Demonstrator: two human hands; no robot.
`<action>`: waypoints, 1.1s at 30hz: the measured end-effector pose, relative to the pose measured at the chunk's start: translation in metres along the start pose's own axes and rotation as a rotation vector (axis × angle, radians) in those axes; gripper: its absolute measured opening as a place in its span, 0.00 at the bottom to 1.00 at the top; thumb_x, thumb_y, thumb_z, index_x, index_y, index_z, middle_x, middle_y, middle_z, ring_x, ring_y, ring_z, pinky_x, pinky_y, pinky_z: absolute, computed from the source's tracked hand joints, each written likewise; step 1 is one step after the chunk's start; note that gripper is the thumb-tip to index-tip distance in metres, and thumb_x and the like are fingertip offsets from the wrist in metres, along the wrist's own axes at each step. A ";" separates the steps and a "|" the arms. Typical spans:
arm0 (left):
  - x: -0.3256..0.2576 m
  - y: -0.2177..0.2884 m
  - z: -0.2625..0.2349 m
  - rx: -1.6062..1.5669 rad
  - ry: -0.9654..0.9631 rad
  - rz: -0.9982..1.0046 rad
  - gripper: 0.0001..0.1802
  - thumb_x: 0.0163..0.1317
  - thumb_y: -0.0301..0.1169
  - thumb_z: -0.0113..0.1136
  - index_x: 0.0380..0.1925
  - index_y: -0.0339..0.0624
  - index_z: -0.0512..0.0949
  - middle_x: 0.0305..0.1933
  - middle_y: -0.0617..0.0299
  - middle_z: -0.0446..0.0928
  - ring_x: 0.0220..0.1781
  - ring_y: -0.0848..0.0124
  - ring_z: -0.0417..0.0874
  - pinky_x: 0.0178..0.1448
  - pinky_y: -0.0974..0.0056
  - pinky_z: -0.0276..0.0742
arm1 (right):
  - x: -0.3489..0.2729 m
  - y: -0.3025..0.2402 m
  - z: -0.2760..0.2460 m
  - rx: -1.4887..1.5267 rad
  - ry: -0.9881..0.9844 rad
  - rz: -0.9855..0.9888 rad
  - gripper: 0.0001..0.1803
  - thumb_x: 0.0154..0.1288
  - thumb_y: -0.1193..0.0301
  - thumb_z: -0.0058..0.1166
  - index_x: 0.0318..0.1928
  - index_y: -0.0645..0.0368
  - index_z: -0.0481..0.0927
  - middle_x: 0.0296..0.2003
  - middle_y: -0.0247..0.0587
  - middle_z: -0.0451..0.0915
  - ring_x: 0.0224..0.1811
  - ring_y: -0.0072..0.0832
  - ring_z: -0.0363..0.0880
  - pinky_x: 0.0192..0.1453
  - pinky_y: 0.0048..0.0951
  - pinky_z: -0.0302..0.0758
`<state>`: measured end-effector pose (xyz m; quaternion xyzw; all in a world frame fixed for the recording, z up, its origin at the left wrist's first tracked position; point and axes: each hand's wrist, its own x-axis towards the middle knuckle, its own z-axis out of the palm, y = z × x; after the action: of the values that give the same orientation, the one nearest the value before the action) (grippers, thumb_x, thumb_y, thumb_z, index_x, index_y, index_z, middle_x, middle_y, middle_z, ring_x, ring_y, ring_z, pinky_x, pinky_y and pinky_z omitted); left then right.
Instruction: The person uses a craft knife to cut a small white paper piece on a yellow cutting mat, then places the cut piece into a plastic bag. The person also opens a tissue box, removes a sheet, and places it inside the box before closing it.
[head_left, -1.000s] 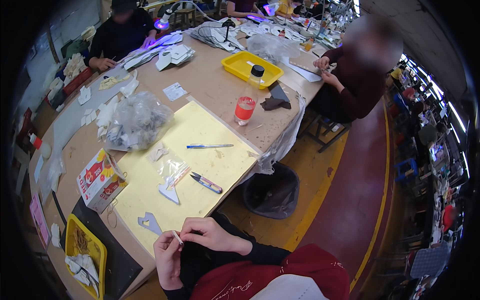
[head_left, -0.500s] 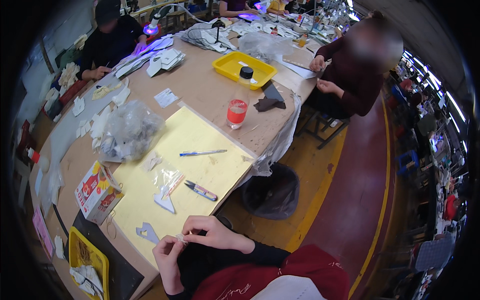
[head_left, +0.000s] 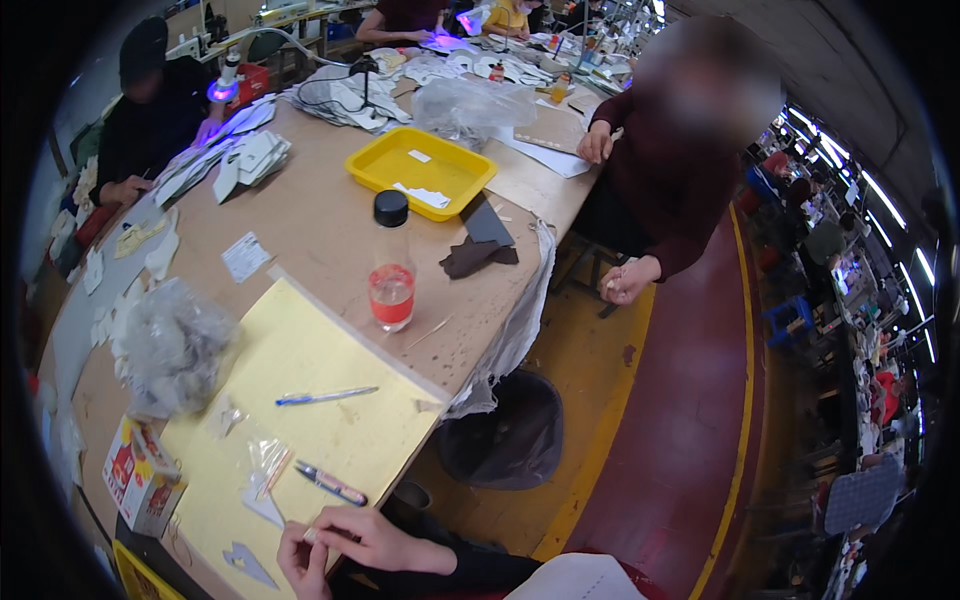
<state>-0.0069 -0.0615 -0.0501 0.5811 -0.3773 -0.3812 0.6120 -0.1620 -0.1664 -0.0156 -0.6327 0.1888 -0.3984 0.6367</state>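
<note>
Both my hands meet at the near edge of the table. My left hand is closed, its thumb and fingertips pinching a small pale piece. My right hand is closed on the same piece from the other side, and fingers cover most of it. Just beyond them on a yellow sheet lie thread snips, a small clear bag and a blue pen. A grey-white cut shape with a notch rests left of my hands.
A bottle with a red label stands beyond the sheet, near a yellow tray. At left are a stuffed plastic bag and a printed box. A lined bin stands below the table edge. A co-worker sits at right.
My view has swung up and right, so the table things sit lower and further left. My hands keep pinching the small piece. The co-worker at right has lowered one hand.
</note>
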 end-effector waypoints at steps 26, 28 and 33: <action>0.029 0.004 0.014 0.221 0.001 0.074 0.12 0.65 0.35 0.65 0.36 0.37 0.77 0.33 0.64 0.73 0.37 0.75 0.73 0.42 0.70 0.67 | 0.056 -0.091 -0.096 0.414 -0.181 0.214 0.05 0.71 0.75 0.54 0.39 0.65 0.76 0.33 0.39 0.78 0.35 0.25 0.79 0.40 0.26 0.75; 0.028 0.006 0.014 0.230 0.005 0.074 0.13 0.65 0.35 0.65 0.36 0.37 0.77 0.33 0.64 0.73 0.37 0.75 0.73 0.42 0.70 0.67 | 0.058 -0.092 -0.098 0.416 -0.181 0.218 0.05 0.71 0.76 0.54 0.39 0.65 0.77 0.33 0.39 0.78 0.35 0.25 0.79 0.40 0.26 0.75; 0.028 0.008 0.017 0.247 0.003 0.075 0.13 0.65 0.36 0.66 0.36 0.36 0.78 0.33 0.63 0.73 0.37 0.75 0.73 0.41 0.70 0.68 | 0.057 -0.095 -0.104 0.424 -0.164 0.215 0.04 0.71 0.76 0.54 0.39 0.66 0.77 0.33 0.39 0.78 0.35 0.25 0.79 0.40 0.26 0.75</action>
<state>-0.0103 -0.0935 -0.0408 0.6382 -0.4419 -0.3080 0.5500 -0.2302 -0.2661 0.0765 -0.4915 0.1152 -0.3065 0.8070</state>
